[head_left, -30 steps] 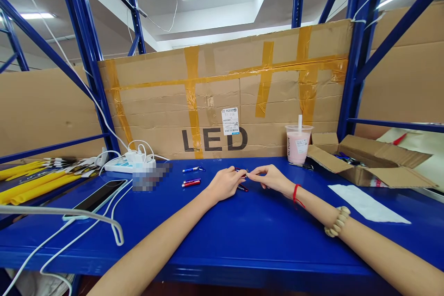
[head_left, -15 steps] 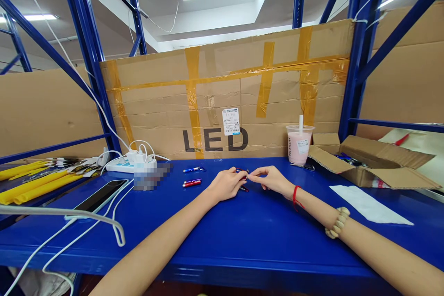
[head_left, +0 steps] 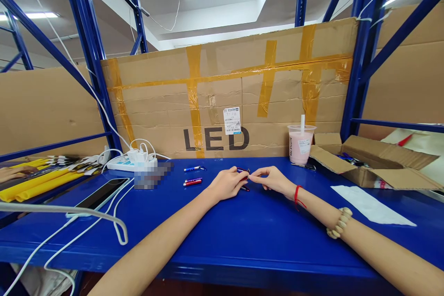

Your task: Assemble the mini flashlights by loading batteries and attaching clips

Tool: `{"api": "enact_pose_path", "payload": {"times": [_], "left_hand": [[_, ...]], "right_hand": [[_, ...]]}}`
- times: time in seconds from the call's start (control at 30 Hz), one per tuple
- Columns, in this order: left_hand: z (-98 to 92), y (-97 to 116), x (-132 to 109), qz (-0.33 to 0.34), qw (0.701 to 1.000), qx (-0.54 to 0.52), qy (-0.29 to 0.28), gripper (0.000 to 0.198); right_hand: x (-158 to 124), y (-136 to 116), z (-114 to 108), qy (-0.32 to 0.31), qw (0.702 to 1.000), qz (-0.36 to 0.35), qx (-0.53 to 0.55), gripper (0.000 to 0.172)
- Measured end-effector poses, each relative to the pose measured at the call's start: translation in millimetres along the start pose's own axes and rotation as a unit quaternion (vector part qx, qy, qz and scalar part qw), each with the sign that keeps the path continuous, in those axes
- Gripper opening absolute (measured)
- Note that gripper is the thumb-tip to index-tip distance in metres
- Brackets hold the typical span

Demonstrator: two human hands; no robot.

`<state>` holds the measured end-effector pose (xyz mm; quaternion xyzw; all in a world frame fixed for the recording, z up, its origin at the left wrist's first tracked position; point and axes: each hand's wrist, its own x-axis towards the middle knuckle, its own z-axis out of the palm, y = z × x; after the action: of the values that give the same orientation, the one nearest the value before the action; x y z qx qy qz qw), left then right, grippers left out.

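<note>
My left hand (head_left: 227, 183) and my right hand (head_left: 272, 178) meet at the middle of the blue table (head_left: 222, 231). Both are curled, fingertips pinched together on a small red keychain flashlight (head_left: 243, 178) held just above the surface; most of it is hidden by my fingers. Left of my hands lie a red flashlight (head_left: 192, 182) and, farther back, a blue flashlight (head_left: 194, 168) with a clip. My right wrist carries a red string and a beaded bracelet.
A pink drink cup (head_left: 300, 144) with a straw stands at the back right beside an open cardboard box (head_left: 374, 164). White paper (head_left: 371, 205) lies right. A phone (head_left: 100, 193), cables, a power strip (head_left: 130, 162) and yellow tubes (head_left: 38, 184) sit left. A taped cardboard sheet marked LED forms the back wall.
My hands stay pinched on the small flashlight in nearly the same spot. The view has shifted slightly, and another person's hand has appeared at the far left edge.
</note>
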<state>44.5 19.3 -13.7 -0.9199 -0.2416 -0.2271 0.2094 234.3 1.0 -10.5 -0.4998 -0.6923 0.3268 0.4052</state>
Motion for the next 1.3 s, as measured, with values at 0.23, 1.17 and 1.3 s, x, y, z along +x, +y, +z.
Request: {"api": "enact_pose_path", "payload": {"times": [0.23,1.17,1.3], "left_hand": [[-0.1,0.0,0.0,-0.001,1.000,-0.010,0.004,0.021],[5.9,-3.5,2.0,-0.084,0.996,0.008,-0.031,0.023],[6.1,-5.0,2.3,-0.095,0.994,-0.039,-0.027,0.022]], "right_hand": [[-0.5,-1.5,-0.3,-0.005,1.000,0.002,0.005,0.045],[-1.0,-1.6,5.1,0.051,0.989,-0.123,-0.069,0.036],[-0.9,0.9,5.9,0.057,0.978,-0.150,-0.131,0.028]]}}
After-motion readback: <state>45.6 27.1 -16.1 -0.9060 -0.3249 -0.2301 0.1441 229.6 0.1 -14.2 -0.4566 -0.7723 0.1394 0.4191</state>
